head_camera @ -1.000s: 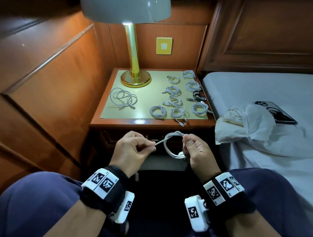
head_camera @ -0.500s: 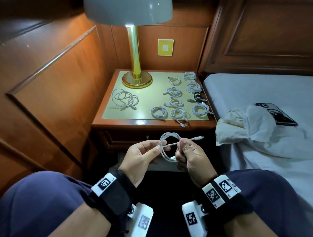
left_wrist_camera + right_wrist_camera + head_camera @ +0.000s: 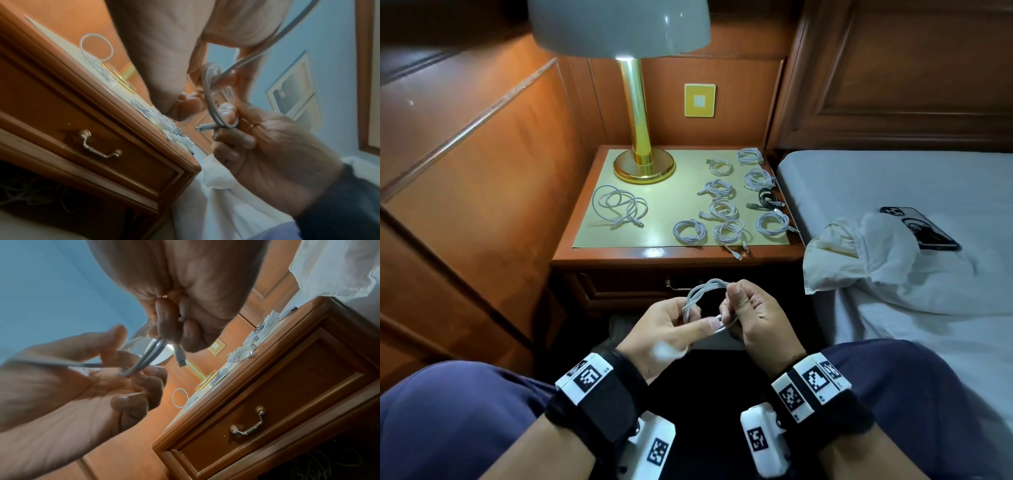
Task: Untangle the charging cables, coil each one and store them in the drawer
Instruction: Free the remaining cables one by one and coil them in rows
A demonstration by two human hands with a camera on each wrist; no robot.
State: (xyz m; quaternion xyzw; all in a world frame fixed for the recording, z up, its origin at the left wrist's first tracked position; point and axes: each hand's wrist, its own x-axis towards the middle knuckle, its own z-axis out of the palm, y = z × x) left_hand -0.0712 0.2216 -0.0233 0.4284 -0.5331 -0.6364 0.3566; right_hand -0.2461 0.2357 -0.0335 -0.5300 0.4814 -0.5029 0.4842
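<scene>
White cord is what you have between your hands: a small coil of charging cable, held in the air in front of the nightstand's closed drawer, below its front edge. Your left hand pinches the strands with thumb and curled fingers, and your right hand grips the other side of the loop, one plug poking out below its fingertips. The likely trouble is the springy cord: if either pinch loosens before the tail is tucked round the loop, the turns will probably spring open and you will be winding again. Pull the tail too hard and the coil could collapse into a kink near the plug. On the mat, the finished coils crowd the right edge, some right at the front, so a careless sweep when you set this one down could knock them off. The loose cable near the left edge is not yet coiled.
</scene>
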